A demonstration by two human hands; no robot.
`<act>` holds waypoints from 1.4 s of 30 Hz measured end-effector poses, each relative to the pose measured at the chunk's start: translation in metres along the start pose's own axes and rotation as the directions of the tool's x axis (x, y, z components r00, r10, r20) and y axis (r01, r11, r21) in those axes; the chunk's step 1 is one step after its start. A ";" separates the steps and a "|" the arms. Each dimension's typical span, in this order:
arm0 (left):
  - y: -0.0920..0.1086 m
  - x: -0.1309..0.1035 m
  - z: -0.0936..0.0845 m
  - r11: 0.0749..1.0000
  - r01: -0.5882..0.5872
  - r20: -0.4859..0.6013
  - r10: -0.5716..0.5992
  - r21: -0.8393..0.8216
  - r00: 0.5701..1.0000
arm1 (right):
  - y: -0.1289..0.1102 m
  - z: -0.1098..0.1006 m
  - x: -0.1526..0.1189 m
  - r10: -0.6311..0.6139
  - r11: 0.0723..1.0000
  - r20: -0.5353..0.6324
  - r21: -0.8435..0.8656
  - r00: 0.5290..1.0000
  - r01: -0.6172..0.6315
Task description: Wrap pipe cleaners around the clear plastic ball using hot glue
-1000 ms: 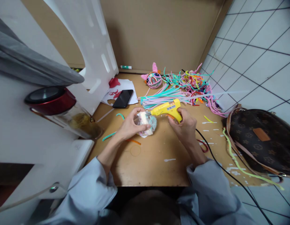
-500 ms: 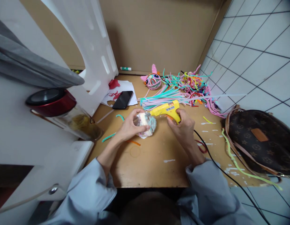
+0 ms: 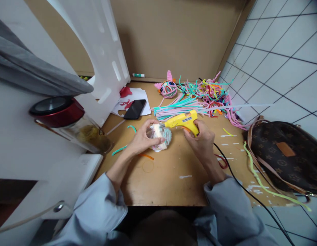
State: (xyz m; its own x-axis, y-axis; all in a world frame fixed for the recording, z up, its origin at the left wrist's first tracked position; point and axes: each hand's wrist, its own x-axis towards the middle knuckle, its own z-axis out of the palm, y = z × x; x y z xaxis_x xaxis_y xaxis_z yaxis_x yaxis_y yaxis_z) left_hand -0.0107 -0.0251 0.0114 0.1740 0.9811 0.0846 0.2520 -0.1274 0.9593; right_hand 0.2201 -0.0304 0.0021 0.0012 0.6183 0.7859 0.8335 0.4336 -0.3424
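Note:
My left hand (image 3: 146, 137) is closed around a clear, rounded ball (image 3: 166, 137) with a pale band and pink and mint strips on it. In my right hand (image 3: 201, 137) is a yellow hot glue gun (image 3: 182, 120), gripped by its handle. Its nozzle meets the upper part of the ball; whether it touches or hovers just over it I cannot tell. A white glue stick (image 3: 235, 106) sticks out of the gun's back end. Behind both hands lies a bundle of pink and mint pipe cleaners (image 3: 177, 107).
A decorated ball with pink ears (image 3: 169, 89) and a tangle of pipe cleaners (image 3: 212, 90) are at the back. A phone (image 3: 134, 109) rests on paper. On the left stands a red-lidded jar (image 3: 78, 126), on the right a brown handbag (image 3: 283, 153). The gun's black cord (image 3: 240, 182) trails right.
Both hands keep the same hold, and the gun's nozzle stays at the ball. The whole view has shifted very slightly; nothing else visibly differs.

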 end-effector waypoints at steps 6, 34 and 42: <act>-0.001 0.000 0.000 1.000 -0.005 0.001 0.005 0.015 1.000 | 0.001 0.000 -0.001 0.009 1.000 0.033 0.001 0.999 -0.009; -0.003 0.001 0.000 1.000 -0.009 0.012 0.008 0.020 1.000 | -0.001 -0.003 0.002 -0.006 1.000 0.003 0.012 1.000 0.006; 0.000 0.001 0.001 1.000 -0.005 -0.003 0.005 0.006 1.000 | -0.002 -0.003 0.001 0.032 0.999 0.039 0.001 0.999 -0.032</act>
State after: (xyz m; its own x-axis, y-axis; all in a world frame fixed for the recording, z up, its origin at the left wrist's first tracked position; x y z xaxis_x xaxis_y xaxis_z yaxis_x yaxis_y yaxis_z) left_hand -0.0096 -0.0245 0.0113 0.1722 0.9809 0.0908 0.2570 -0.1337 0.9571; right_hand 0.2199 -0.0322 0.0050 0.0069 0.6569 0.7539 0.8324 0.4140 -0.3683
